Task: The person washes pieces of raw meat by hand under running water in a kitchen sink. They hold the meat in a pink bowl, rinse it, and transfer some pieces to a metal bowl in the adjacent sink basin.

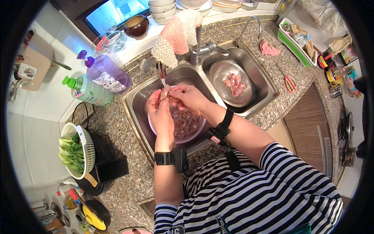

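Note:
My left hand (161, 112) and my right hand (188, 98) meet over the left sink bowl (138, 102), pinching a small pale piece of raw meat (165, 92) between their fingertips. Below them a pale plastic basin (188, 141) holds many small raw meat pieces (185, 124) in what looks like liquid; my hands cover part of it. In the right sink bowl (263, 87) sits a round metal bowl (217, 74) with a small heap of pinkish meat pieces (234, 84). Just beyond my fingers is a narrow metal piece (162, 71), perhaps a fork.
The faucet (204, 51) stands behind the sinks, beside a hanging pink-and-white cloth (178, 36). Red-handled scissors (289, 82) and a pink cloth (268, 48) lie right. At left are pump bottles (108, 73), a colander (87, 146) of leafy greens and a phone (112, 170).

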Demonstrator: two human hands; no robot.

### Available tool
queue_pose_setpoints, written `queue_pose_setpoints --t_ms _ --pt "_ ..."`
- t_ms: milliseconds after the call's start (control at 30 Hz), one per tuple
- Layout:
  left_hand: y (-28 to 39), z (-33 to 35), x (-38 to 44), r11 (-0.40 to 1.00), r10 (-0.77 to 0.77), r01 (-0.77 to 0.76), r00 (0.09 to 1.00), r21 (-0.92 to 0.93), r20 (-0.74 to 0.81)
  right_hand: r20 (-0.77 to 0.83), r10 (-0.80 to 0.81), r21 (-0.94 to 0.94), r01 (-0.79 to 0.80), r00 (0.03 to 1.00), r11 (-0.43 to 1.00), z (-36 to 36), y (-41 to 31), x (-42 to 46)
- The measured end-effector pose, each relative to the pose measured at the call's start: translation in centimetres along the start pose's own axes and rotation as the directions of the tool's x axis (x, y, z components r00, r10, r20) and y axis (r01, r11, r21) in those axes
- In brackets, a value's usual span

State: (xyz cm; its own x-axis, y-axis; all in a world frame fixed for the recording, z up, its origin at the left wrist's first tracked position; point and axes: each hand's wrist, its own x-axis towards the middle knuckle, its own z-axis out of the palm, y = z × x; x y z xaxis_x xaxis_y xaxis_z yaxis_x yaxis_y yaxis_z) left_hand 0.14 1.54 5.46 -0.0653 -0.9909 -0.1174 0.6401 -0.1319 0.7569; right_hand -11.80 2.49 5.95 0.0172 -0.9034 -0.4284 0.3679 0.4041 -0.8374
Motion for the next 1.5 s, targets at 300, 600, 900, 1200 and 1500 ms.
queue_pose_setpoints --t_ms 300,600,900,1200,1500 --pt "-0.9 -1.1 1.2 0.972 0.038 -0.035 0.999 0.232 -0.011 -0.007 -0.555 -0.358 0.517 0.832 0.778 0.5 1.3 1.0" --pt "-0.4 -2.5 1.9 0.983 -0.124 0.089 0.966 -0.161 -0.225 0.097 -0.088 0.281 0.057 0.991 0.958 -0.1 0.4 0.8" --pt "1.0 -3.2 1.3 0.941 -0.268 0.227 0.953 -0.25 -0.139 0.094 -0.151 0.131 0.138 0.984 0.982 0.1 0.1 1.5" --pt "7.5 -5.7 0.9 0.931 -0.317 0.337 0.937 0.141 -0.145 0.044 -0.074 0.205 0.064 0.996 0.977 0.6 -0.8 1.2" --pt "9.3 -2.0 2.1 0.802 -0.331 0.288 0.944 0.524 -0.013 -0.013 -0.187 0.041 0.187 0.982 0.981 0.7 -1.5 1.4"
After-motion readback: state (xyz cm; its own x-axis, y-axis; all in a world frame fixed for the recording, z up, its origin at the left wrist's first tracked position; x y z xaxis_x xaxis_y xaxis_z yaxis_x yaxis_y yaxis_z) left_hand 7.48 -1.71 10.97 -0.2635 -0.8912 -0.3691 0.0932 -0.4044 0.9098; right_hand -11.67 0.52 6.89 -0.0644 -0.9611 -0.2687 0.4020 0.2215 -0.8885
